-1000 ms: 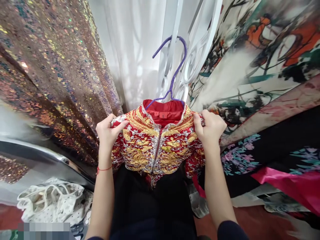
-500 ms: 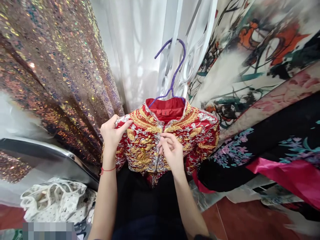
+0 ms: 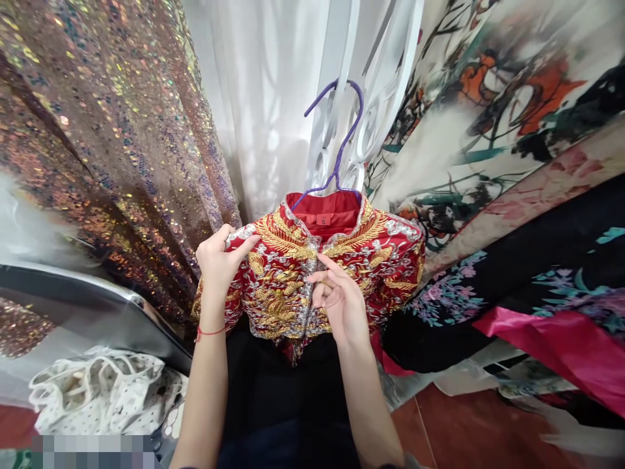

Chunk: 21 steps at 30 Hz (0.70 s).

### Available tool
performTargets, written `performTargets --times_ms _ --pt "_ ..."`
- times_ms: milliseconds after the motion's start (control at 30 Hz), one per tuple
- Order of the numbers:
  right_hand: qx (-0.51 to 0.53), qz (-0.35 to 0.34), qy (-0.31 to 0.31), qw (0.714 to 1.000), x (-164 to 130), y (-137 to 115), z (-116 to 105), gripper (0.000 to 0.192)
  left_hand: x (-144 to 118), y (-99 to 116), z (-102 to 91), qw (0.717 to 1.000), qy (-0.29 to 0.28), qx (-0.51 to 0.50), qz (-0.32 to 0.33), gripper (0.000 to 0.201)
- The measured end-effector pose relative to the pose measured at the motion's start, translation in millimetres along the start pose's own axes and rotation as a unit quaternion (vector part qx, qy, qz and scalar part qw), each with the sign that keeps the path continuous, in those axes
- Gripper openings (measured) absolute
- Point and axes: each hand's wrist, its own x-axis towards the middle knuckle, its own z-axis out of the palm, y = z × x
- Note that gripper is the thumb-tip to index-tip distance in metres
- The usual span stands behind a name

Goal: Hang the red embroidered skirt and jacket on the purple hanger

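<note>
A red embroidered jacket (image 3: 278, 293) with gold and silver stitching hangs on a purple hanger (image 3: 349, 137). Its stand collar is spread at the neck, showing a red lining and a small tag (image 3: 323, 220). My left hand (image 3: 219, 260) grips the jacket's left shoulder between thumb and fingers. At the front opening, my right hand (image 3: 342, 296) has its index finger stretched to the silver trim just below the collar. The other fingers of that hand are loosely bent and apart, with nothing visible in them.
A sequined curtain-like fabric (image 3: 127, 143) hangs at left, above a dark rounded panel (image 3: 92, 299) and a white dotted cloth (image 3: 102, 391). White scrollwork (image 3: 336, 71) stands behind the hanger. Patterned fabric (image 3: 488, 117) and black floral fabric (image 3: 449, 293) hang at right, beside pink cloth (image 3: 551, 352).
My right hand has shifted slightly right, its fingers loosening from a pinch at the front trim and the index finger extending. My left hand keeps its hold on the shoulder.
</note>
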Motion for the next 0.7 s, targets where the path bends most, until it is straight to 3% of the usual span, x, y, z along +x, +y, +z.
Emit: performTargets --times_ms 200,467,700 --pt "0.026 0.006 0.001 1.000 6 -1 5 0.031 -2 2 -1.4 1.000 -0.003 -0.002 0.000 0.057" --pt "-0.091 -0.035 -0.002 0.995 21 -7 11 0.037 -4 5 0.5 1.000 0.001 -0.014 -0.009 0.056" --pt "-0.090 -0.056 -0.005 0.994 29 -1 5 0.036 -4 3 -1.2 1.000 -0.005 -0.010 -0.011 0.053"
